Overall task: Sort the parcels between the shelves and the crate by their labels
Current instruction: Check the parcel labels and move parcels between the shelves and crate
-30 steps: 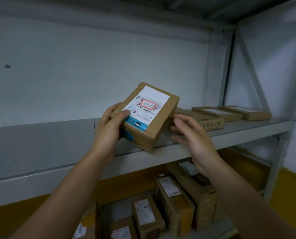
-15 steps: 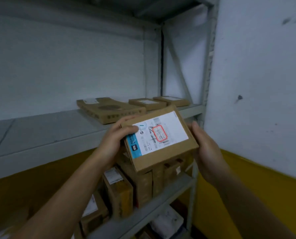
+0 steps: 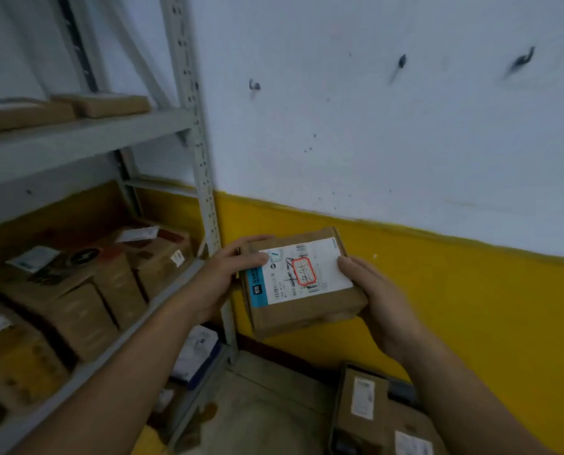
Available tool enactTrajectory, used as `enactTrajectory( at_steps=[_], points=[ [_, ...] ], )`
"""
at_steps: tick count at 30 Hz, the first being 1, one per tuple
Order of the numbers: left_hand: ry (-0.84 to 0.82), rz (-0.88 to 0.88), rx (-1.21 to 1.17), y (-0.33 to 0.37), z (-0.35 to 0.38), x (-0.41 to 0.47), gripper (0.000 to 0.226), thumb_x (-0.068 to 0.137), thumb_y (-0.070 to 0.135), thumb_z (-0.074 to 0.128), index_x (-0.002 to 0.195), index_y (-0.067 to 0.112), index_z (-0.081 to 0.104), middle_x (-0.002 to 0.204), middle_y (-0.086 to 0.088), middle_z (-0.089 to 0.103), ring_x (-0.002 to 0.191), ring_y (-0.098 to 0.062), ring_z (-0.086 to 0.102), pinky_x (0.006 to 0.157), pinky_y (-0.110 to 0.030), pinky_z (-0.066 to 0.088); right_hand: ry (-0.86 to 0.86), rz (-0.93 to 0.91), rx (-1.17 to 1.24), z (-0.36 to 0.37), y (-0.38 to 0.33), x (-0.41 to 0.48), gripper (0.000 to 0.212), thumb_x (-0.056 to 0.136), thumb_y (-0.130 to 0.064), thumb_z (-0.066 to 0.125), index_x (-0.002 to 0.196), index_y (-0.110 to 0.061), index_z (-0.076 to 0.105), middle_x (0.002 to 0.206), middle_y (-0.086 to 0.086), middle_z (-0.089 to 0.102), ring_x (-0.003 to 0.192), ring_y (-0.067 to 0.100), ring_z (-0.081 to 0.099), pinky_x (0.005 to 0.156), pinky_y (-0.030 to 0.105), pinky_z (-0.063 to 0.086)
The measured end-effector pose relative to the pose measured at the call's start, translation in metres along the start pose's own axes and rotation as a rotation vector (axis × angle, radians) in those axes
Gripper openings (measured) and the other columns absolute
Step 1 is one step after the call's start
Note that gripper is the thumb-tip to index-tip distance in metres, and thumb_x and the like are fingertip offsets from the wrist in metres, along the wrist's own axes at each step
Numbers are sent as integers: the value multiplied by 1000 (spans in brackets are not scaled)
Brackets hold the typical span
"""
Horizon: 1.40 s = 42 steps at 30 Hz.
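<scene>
I hold a small brown cardboard parcel in front of me, label up, to the right of the shelf post. Its white label carries barcodes, a blue strip and a red-outlined box with handwriting. My left hand grips its left end, thumb on the label. My right hand cups its right end from below. A dark crate with parcels inside stands on the floor at the lower right, below my right forearm.
A grey metal shelving unit fills the left. Flat parcels lie on its upper shelf; several boxes crowd the middle shelf; white packets lie lower down. A white and yellow wall stands ahead.
My view has swung right and down, from the upper shelf to the wall and floor. The parcel has come away from the shelf and lower, and my right hand has closed on its end.
</scene>
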<state>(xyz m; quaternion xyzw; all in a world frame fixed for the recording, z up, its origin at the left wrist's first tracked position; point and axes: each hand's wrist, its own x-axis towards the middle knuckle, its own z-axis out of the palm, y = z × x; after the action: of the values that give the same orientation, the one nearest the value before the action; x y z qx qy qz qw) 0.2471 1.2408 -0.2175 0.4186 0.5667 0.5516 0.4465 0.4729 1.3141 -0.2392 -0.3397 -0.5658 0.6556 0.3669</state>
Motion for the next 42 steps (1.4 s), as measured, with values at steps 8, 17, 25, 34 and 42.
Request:
enactTrajectory(
  at_steps=[8,17,25,34,42],
  points=[
    [-151,-194,-19,-84,91,92,35,89,22,63,123,26,57,112,3,67,104,-15,63,78,-28,52,326,120,78,-106,66,29,51,78,-45,70,122,-19,65,108,6,74,102,28,69,87,44,55],
    [-349,-473,6,-194,153,171,91,50,63,84,132,43,50,129,10,62,120,-19,57,107,-51,40,591,293,185,-193,139,66,41,87,-32,68,124,-18,61,110,13,72,100,33,70,87,51,56],
    [-401,-624,-10,-271,221,193,86,68,38,74,145,34,35,135,6,55,114,-8,59,82,-23,55,732,428,250,-256,213,67,33,91,-29,62,123,-21,62,106,6,74,93,24,73,67,36,58],
    [-245,-749,-22,-374,285,192,70,81,25,71,142,37,39,125,10,63,108,-4,65,92,-27,54,650,599,231,-333,316,75,18,83,-34,65,100,-39,71,106,3,73,99,24,70,85,46,56],
    [-175,-833,-27,-496,344,185,59,90,12,62,136,43,40,122,13,63,98,6,64,76,-12,53,588,732,204,-397,435,58,34,88,-35,60,121,-32,63,115,3,71,107,26,67,92,49,54]
  ],
)
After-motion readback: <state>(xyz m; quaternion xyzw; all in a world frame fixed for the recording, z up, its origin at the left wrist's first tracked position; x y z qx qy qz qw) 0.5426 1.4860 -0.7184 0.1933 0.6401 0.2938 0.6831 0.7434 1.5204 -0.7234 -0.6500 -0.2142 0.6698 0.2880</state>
